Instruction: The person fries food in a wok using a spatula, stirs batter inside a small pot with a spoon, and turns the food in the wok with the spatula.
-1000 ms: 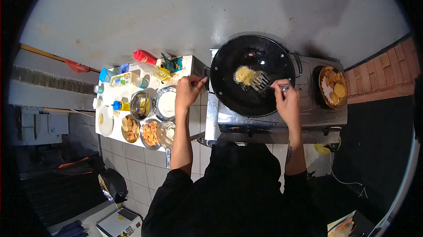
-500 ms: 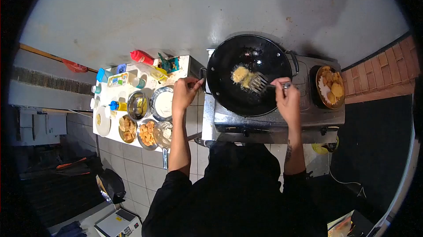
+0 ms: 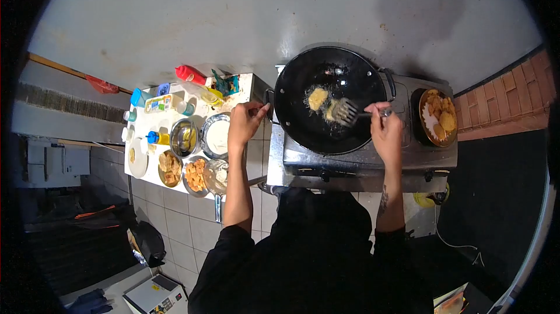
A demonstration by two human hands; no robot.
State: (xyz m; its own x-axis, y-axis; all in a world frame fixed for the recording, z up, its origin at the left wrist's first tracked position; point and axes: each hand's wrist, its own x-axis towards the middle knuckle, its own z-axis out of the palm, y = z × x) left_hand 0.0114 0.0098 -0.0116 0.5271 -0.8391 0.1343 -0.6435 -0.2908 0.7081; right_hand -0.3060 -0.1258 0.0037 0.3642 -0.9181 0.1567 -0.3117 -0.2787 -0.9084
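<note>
My right hand point(image 3: 385, 124) is closed around the handle of a slotted spatula point(image 3: 346, 113), whose head is inside the black wok point(image 3: 303, 130). One golden piece of food point(image 3: 318, 99) bubbles in the oil. A second piece point(image 3: 332, 111) lies against the spatula's head, partly hidden by it. With its fingers pinched, my left hand point(image 3: 248, 120) grips the wok's left handle point(image 3: 269, 104). The wok stands on a steel stove point(image 3: 361, 161).
A plate of fried pieces point(image 3: 447, 121) sits right of the wok. On the left table point(image 3: 153, 175) are a bowl of white powder point(image 3: 218, 137), a bowl of orange chunks point(image 3: 195, 176), a blue-capped bottle point(image 3: 157, 138) and a red bottle point(image 3: 190, 74). A grey wall rises behind.
The two food pieces, earlier touching, now lie apart. The spatula and my right hand have shifted slightly right, one piece moving with the spatula. My left hand stays at the handle.
</note>
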